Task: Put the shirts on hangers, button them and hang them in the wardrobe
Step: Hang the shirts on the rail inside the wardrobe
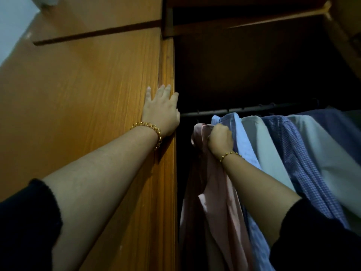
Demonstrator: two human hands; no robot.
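Dim, warm light from the left; near-black wardrobe interior (254,71); soft focus, wide-angle bending at edges.

1. The left arm stretched up and forward with its forearm bare. The left hand (161,112) lay flat, fingers straight and slightly spread, against the wardrobe door (97,90).
2. The right arm reached up alongside, its hand lower than the left. The right hand (219,138) was curled tight, gripping the top of the pink shirt (214,192).
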